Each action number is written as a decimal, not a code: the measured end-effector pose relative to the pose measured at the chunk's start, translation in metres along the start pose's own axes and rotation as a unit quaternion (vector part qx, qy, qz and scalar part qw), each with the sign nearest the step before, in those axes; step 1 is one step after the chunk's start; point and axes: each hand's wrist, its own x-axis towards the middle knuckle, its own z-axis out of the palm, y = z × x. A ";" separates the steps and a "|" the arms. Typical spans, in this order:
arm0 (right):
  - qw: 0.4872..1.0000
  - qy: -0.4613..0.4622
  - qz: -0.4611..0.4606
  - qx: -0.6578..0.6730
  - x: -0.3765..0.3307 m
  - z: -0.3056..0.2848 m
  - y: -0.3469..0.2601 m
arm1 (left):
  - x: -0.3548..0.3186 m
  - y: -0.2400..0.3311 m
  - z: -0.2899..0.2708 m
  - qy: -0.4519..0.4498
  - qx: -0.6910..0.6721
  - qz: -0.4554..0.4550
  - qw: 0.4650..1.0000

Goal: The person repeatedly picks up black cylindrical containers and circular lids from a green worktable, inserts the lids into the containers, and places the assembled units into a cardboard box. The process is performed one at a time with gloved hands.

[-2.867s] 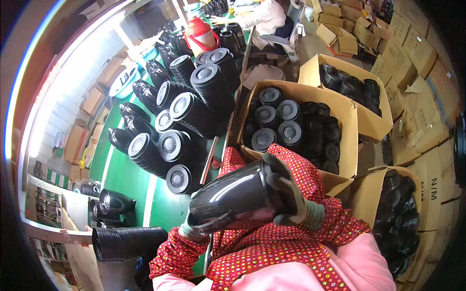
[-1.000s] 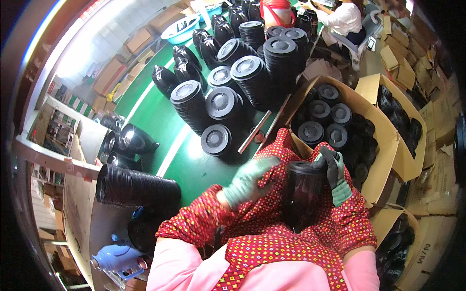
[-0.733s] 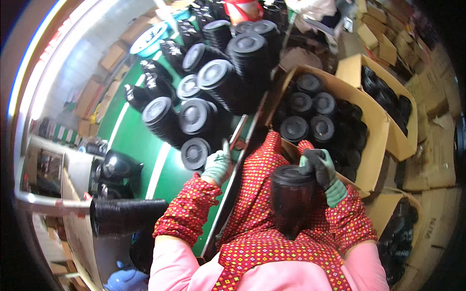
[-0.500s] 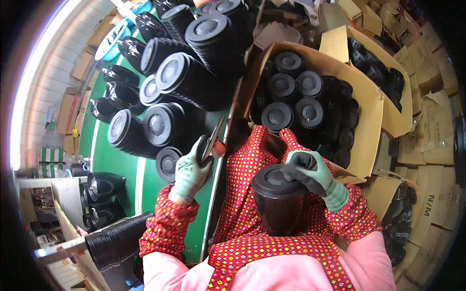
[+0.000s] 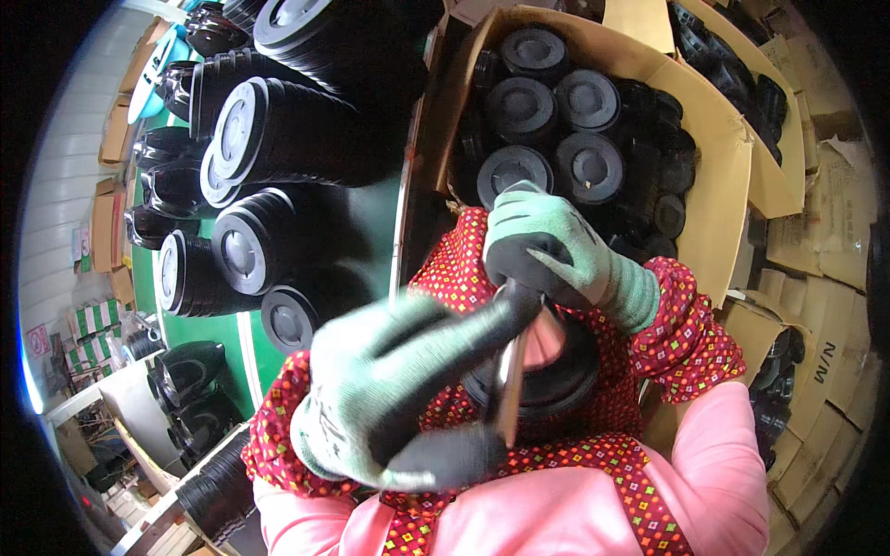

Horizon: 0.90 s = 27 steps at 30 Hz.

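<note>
The left hand (image 5: 399, 398), in a green knit glove with a dark coated palm, had its grip pinched around a thin, flat metal tool (image 5: 508, 371), blurred, whose upper end met the rim of a black plastic pot (image 5: 547, 380) held in the lap. The right hand (image 5: 547, 255), gloved alike, was curled and pressed down on the pot's top edge, fingers closed over it. For this step to go well, I judged that the right hand should keep the pot from turning while the tool ran flat along the rim, lightly, so the thin plastic was not gouged.

The pot looked smooth and slightly glossy, round, with a ridged lip; something pink showed inside its mouth, too blurred to tell. Just beyond the hands, an open cardboard box (image 5: 723, 195), matte brown, held similar black pots packed bottoms up. To the left, long nested stacks of black pots (image 5: 278, 139) lay on their sides on a green floor (image 5: 209, 329).
</note>
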 end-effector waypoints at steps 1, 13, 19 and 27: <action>0.999 0.010 0.015 0.036 -0.007 0.003 0.000 | 0.007 -0.006 0.003 0.023 0.030 0.042 0.998; 0.915 0.043 0.086 0.393 -0.001 0.017 -0.043 | 0.060 0.021 0.100 -0.057 -0.036 0.104 0.992; 0.982 0.032 0.027 0.184 -0.025 0.037 -0.003 | 0.034 0.007 0.102 -0.013 -0.115 0.193 0.974; 0.998 0.016 0.062 0.008 -0.041 0.009 -0.024 | 0.047 -0.028 0.089 -0.009 -0.244 0.288 0.926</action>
